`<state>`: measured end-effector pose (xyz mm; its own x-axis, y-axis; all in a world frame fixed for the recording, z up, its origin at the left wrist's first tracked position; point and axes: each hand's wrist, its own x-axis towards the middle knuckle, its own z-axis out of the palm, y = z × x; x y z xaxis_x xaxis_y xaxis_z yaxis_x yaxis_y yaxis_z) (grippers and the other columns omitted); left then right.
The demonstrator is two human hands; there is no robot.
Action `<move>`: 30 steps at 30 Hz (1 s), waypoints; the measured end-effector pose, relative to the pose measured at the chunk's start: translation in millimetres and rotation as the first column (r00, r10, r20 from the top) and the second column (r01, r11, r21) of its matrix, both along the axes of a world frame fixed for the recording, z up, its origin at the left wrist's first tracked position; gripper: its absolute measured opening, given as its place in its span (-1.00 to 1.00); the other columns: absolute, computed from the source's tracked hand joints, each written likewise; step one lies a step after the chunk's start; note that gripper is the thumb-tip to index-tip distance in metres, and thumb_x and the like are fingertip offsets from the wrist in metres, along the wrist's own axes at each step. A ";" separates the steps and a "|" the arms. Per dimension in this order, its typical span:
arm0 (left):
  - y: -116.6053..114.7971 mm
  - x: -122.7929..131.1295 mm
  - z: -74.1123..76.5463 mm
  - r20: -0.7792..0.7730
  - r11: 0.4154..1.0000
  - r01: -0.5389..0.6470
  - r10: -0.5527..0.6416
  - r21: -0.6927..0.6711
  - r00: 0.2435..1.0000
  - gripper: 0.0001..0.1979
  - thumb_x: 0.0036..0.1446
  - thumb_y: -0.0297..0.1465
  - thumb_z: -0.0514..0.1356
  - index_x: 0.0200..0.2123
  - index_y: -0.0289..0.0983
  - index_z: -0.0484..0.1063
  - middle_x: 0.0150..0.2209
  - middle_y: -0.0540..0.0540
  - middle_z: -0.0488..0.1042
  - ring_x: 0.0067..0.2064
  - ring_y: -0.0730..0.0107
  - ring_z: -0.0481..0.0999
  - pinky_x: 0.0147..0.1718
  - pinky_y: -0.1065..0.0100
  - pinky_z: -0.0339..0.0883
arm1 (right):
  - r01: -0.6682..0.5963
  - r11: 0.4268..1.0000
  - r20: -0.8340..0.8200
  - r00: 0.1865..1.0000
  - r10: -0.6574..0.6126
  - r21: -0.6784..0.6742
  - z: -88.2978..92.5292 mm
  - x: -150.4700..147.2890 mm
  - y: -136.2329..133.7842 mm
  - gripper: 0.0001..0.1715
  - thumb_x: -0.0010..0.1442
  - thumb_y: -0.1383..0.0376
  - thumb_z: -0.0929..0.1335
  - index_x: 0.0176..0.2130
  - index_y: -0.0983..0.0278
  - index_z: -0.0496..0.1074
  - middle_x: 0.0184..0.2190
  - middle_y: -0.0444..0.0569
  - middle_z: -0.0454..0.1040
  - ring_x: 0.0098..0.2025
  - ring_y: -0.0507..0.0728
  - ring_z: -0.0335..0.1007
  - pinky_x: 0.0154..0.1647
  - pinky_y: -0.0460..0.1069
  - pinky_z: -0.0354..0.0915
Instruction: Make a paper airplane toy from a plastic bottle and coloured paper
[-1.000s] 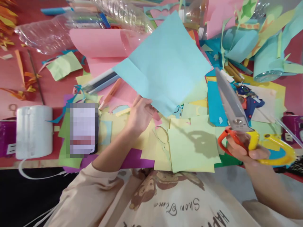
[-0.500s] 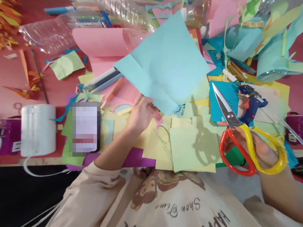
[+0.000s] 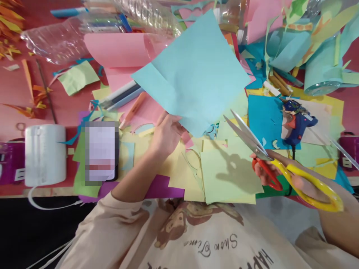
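My left hand (image 3: pixel 168 132) pinches the lower edge of a light blue sheet of paper (image 3: pixel 199 74), which stands raised with one corner pointing away from me. A crease crosses the sheet near its left corner. In my right hand (image 3: pixel 283 175) is a pair of scissors (image 3: pixel 258 147) with one red and one yellow handle. The blades are parted, and their tips point up and left, near the sheet's lower right edge. Below them, pale green paper (image 3: pixel 230 175) lies on the table and catches the scissors' shadow.
A phone (image 3: pixel 101 151) and a white device (image 3: pixel 45 155) with a cable lie to the left. Pens (image 3: pixel 123 95) and pink paper (image 3: pixel 117 50) are behind my left hand. A blue glue gun (image 3: pixel 298 123) rests on paper at right. Plastic bottles (image 3: pixel 56 41) line the back.
My right hand has moved the scissors leftward and turned them, bringing the tips close to the blue sheet. Their blades have parted. My left hand and the sheet have barely shifted.
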<state>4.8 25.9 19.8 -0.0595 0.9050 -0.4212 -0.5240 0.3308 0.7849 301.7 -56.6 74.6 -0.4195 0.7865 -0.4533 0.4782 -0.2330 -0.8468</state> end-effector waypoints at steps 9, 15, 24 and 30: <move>-1.8 0.8 2.8 -0.006 0.999 0.022 -0.021 0.026 1.000 -0.84 -0.12 -0.58 0.04 -0.46 -0.20 0.27 -0.55 0.09 0.37 -0.55 0.53 0.36 -0.53 0.43 0.28 | 0.039 0.908 -0.030 0.998 -0.057 -0.417 22.4 -19.1 0.2 -0.20 -0.04 -0.35 0.33 -0.10 0.18 0.29 -0.38 -0.12 0.23 -0.49 -0.01 0.08 -0.56 -0.08 -0.03; -5.3 -0.6 -6.5 -0.031 0.991 0.095 -0.093 0.096 0.995 -0.90 -0.17 -0.50 0.15 -0.53 -0.22 0.27 -0.47 0.06 0.40 -0.46 0.50 0.41 -0.47 0.40 0.33 | -0.013 0.904 -0.135 0.990 -0.049 -0.427 10.5 -25.7 0.7 -0.20 0.02 -0.35 0.30 -0.02 0.15 0.22 -0.34 -0.15 0.17 -0.53 -0.07 -0.01 -0.56 -0.09 -0.02; -6.4 0.0 -4.9 -0.065 0.972 0.182 -0.174 0.148 0.983 -0.79 -0.16 -0.43 0.20 -0.36 -0.23 0.31 -0.37 0.03 0.45 -0.40 0.42 0.49 -0.35 0.28 0.42 | -0.014 0.924 -0.119 0.992 -0.034 -0.382 5.3 -37.2 4.7 -0.13 0.04 -0.36 0.27 0.03 0.22 0.24 -0.36 -0.14 0.23 -0.54 -0.09 0.02 -0.60 -0.13 0.03; -7.0 -0.5 -5.3 -0.068 0.971 0.187 -0.179 0.146 0.982 -0.83 -0.14 -0.42 0.20 -0.39 -0.22 0.30 -0.39 0.01 0.45 -0.39 0.43 0.47 -0.37 0.31 0.39 | -0.011 0.925 -0.122 0.992 -0.038 -0.380 -2.0 -35.2 1.7 -0.13 0.05 -0.36 0.26 0.04 0.21 0.25 -0.34 -0.14 0.23 -0.57 -0.12 0.02 -0.58 -0.11 0.04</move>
<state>4.3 19.0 14.5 0.0938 0.9555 -0.2797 -0.4206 0.2927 0.8587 266.5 -54.9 72.6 -0.4829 0.5721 -0.6630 0.3688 -0.5538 -0.7465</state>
